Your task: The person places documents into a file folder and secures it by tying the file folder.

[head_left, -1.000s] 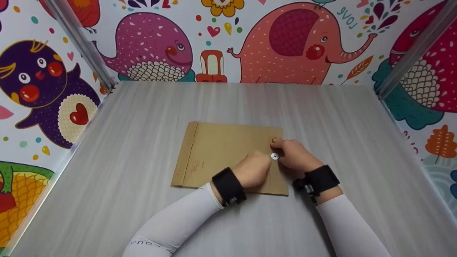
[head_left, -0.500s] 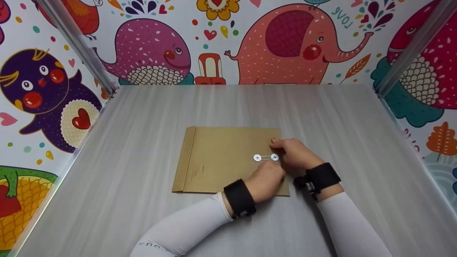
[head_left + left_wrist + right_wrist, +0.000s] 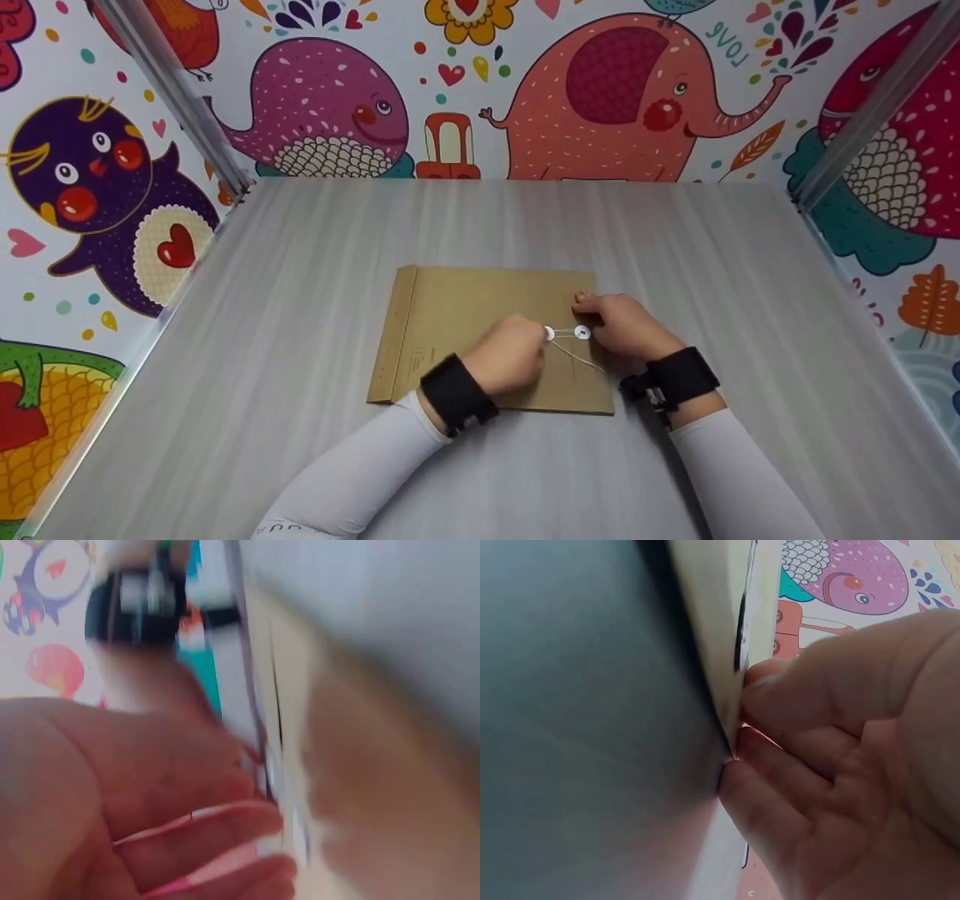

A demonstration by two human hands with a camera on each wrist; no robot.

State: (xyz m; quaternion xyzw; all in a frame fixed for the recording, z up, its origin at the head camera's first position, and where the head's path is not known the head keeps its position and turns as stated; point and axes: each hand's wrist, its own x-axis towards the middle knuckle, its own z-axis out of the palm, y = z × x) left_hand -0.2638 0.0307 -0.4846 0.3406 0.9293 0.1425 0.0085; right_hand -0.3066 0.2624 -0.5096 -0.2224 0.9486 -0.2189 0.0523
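A brown kraft document envelope (image 3: 480,292) lies flat on the table, its narrow folded strip at the left. Two white round buttons, the right one (image 3: 583,332) in full sight, sit near its right side with thin string between them. My left hand (image 3: 506,356) is curled over the envelope at the left button, seemingly pinching the string (image 3: 576,356), whose tail trails down to the right. Its fingertips are hidden in the head view and blurred in the left wrist view. My right hand (image 3: 634,326) pinches the envelope's right edge, thumb above and fingers at the edge (image 3: 739,712).
The pale wood-grain table (image 3: 300,247) extends around the envelope. Printed cartoon panels (image 3: 600,97) wall the back and sides, with metal posts (image 3: 180,105) at the corners. Black straps with small cameras (image 3: 457,394) circle both wrists.
My left hand went from over the left button to below both buttons, then back left beside the left one. The loose string tail has come into sight. My right hand stays on the edge.
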